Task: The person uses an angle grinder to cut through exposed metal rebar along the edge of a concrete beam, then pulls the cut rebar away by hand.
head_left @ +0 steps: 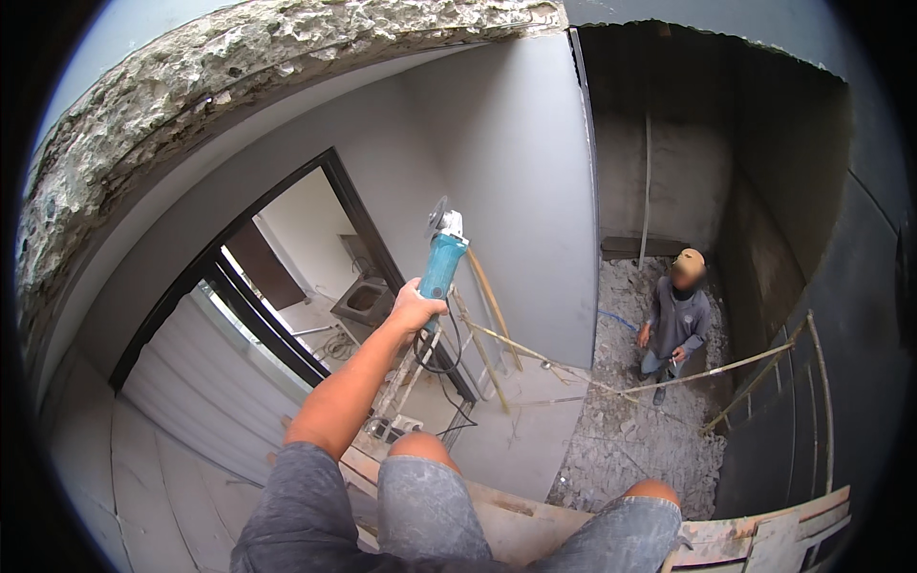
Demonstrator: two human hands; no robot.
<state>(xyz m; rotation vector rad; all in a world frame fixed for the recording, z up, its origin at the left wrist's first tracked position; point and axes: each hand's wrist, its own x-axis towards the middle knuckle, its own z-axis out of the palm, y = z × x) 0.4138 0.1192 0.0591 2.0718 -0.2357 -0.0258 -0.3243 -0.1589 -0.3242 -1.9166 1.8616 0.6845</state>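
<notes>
My left hand (417, 307) is wrapped round the teal body of an angle grinder (442, 265), with the arm stretched out ahead of me. The tool points upward, and its metal head carries a cutting disc (439, 212) at the top left. From the grinder's lower end a dark cord (438, 368) loops down past my wrist. A smooth grey wall (521, 191) stands behind the tool. My right hand is out of the picture.
I sit high on wooden planks (535, 520), knees bent. Rough broken concrete (124, 153) edges the opening overhead. Thin scaffold bars (688, 372) cross below. Down on the rubble-covered floor (611, 458), a person (680, 310) stands in a cap. A dark-framed doorway (353, 220) lies left.
</notes>
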